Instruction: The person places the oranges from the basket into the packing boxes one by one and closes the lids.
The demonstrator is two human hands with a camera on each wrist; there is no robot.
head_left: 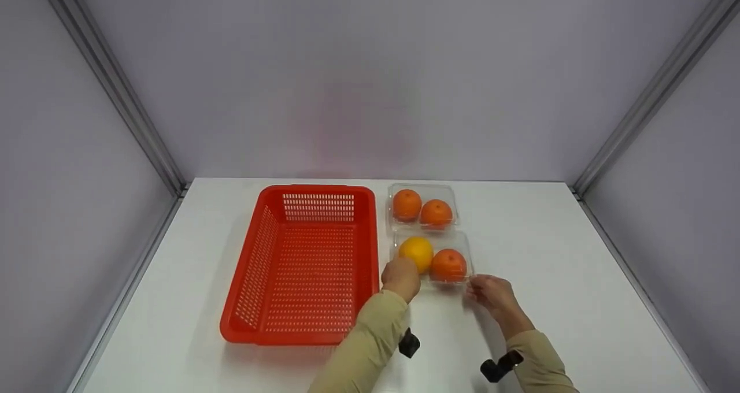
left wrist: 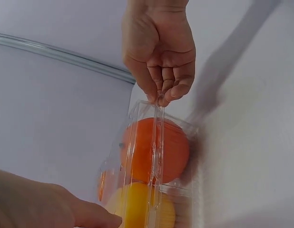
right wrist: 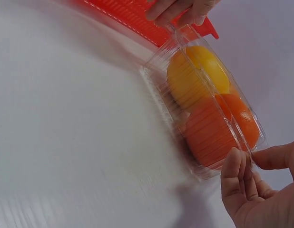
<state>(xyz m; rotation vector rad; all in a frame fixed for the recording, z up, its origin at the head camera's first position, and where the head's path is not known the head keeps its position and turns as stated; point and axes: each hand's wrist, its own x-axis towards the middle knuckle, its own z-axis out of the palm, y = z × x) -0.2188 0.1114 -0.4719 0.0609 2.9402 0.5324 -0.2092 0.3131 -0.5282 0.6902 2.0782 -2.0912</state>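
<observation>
A clear plastic clamshell box holds a yellow fruit that looks like an orange or lemon, and an orange mandarin-like fruit. Its lid appears closed over both. My left hand grips the rim at the box's near left corner; in the right wrist view those fingers curl at the edge. At the near right corner, my right hand pinches the rim between thumb and fingers, plainly seen in the left wrist view. The left thumb's contact is partly hidden.
To the left stands a large red perforated basket, its right rim close to my left forearm. Just behind the near box sits a second clear box with two orange fruits. White walls enclose the white table.
</observation>
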